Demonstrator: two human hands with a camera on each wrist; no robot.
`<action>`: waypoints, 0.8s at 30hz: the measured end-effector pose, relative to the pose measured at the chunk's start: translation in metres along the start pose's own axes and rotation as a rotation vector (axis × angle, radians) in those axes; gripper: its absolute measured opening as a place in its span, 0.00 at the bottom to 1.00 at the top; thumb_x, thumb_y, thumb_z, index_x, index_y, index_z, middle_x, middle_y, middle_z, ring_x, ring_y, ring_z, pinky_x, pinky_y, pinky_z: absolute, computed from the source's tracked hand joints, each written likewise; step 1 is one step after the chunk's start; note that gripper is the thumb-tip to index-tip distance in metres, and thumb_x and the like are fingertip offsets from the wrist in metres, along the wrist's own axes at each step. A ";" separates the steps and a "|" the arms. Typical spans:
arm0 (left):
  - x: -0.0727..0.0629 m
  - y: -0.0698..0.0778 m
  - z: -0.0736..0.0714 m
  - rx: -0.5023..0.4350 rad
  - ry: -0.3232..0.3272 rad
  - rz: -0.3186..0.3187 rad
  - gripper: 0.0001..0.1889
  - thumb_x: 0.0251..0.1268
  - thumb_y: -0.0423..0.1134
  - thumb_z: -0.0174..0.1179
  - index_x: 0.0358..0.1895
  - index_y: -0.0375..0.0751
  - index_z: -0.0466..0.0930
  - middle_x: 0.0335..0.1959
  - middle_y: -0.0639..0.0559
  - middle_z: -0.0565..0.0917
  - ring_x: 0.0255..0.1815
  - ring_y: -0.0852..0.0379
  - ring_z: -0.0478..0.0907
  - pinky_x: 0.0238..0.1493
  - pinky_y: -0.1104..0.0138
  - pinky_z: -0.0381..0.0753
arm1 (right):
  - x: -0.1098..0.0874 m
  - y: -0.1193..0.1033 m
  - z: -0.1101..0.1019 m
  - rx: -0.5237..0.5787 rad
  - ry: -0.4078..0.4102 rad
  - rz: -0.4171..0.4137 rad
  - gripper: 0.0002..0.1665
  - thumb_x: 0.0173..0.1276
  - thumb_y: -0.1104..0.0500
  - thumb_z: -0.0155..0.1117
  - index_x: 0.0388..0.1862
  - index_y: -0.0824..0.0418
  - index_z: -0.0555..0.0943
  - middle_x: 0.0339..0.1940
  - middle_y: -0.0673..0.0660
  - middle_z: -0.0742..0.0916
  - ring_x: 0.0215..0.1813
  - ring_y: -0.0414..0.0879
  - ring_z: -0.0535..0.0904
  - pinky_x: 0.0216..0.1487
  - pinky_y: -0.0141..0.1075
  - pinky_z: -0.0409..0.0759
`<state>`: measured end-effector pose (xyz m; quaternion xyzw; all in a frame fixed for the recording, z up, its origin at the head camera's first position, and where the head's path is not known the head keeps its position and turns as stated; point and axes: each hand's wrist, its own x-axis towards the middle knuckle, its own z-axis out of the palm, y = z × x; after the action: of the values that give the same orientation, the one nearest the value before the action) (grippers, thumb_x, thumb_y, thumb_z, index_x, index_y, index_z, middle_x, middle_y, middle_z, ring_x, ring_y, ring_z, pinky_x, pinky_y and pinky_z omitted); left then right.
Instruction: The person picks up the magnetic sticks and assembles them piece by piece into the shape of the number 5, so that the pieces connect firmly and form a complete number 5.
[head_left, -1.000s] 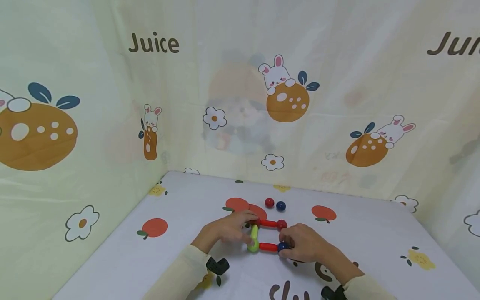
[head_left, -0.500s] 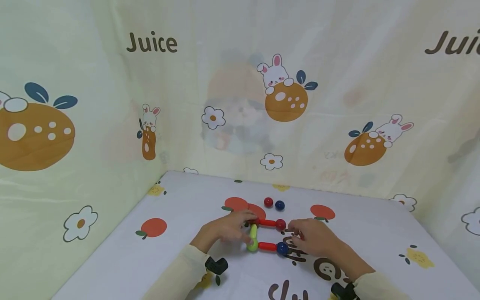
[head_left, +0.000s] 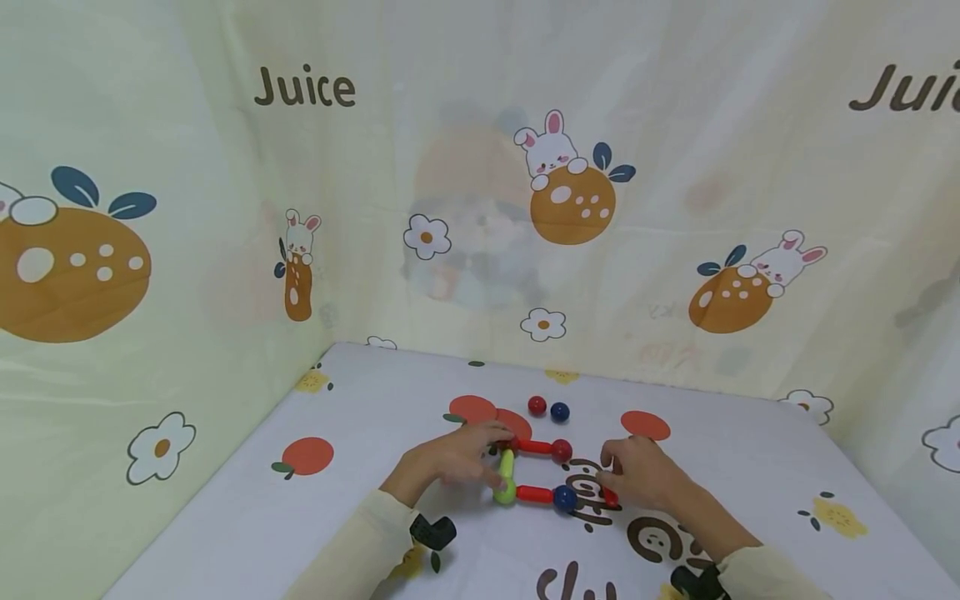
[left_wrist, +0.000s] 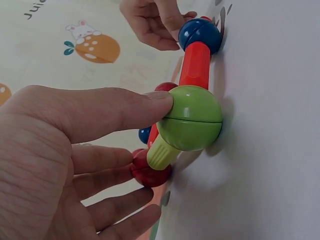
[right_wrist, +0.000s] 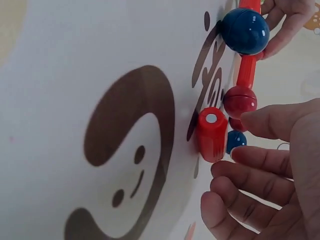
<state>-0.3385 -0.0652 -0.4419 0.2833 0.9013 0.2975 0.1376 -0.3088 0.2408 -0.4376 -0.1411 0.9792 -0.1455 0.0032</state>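
A U-shaped frame of magnetic sticks and balls lies on the table. Its near side is a red stick [head_left: 535, 494] between a green ball [left_wrist: 192, 120] and a blue ball [head_left: 565, 497]. A light green stick [head_left: 507, 463] links the green ball to a dark red ball [left_wrist: 150, 170], from which another red stick [head_left: 536, 447] reaches a red ball [head_left: 561, 451]. My left hand [head_left: 461, 457] holds the frame's left side, thumb on the green ball, fingers at the dark red ball. My right hand [head_left: 645, 475] hovers with parted fingers beside a loose red stick [right_wrist: 211, 137], its silver end showing.
A loose red ball [head_left: 537, 406] and a loose blue ball [head_left: 559, 412] lie behind the frame. Printed cloth covers the table [head_left: 390, 392], and a printed curtain [head_left: 465, 167] hangs behind and at the sides.
My right hand has left the blue ball and moved right, and a loose red stick now shows under its fingers. My left hand and the frame have stayed in place.
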 end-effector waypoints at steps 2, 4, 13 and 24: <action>0.000 0.000 0.000 0.000 0.001 -0.001 0.42 0.56 0.45 0.75 0.75 0.48 0.68 0.74 0.56 0.70 0.72 0.54 0.66 0.69 0.51 0.72 | 0.000 0.001 0.003 0.016 0.006 0.012 0.08 0.62 0.56 0.75 0.35 0.57 0.83 0.23 0.48 0.79 0.30 0.44 0.72 0.29 0.36 0.74; 0.000 0.000 0.000 0.005 0.003 -0.002 0.42 0.56 0.46 0.76 0.75 0.49 0.68 0.73 0.56 0.70 0.71 0.54 0.67 0.69 0.51 0.72 | 0.000 0.002 0.005 0.029 0.010 0.023 0.08 0.62 0.56 0.75 0.34 0.56 0.83 0.23 0.49 0.78 0.30 0.44 0.72 0.29 0.36 0.73; -0.002 0.000 0.000 0.017 0.003 0.001 0.42 0.56 0.46 0.75 0.75 0.49 0.68 0.73 0.57 0.70 0.72 0.54 0.67 0.70 0.51 0.71 | -0.001 -0.001 0.015 0.072 -0.007 0.097 0.11 0.61 0.58 0.76 0.37 0.58 0.82 0.22 0.51 0.78 0.26 0.45 0.73 0.27 0.36 0.73; -0.003 0.000 0.000 0.032 0.007 -0.003 0.42 0.57 0.47 0.75 0.76 0.50 0.67 0.73 0.58 0.70 0.73 0.55 0.66 0.70 0.52 0.71 | -0.003 -0.006 0.016 0.075 0.014 0.125 0.10 0.62 0.60 0.74 0.38 0.62 0.82 0.22 0.52 0.78 0.24 0.45 0.73 0.25 0.36 0.73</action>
<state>-0.3366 -0.0670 -0.4414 0.2830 0.9068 0.2839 0.1301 -0.3031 0.2317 -0.4510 -0.0786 0.9800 -0.1826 0.0107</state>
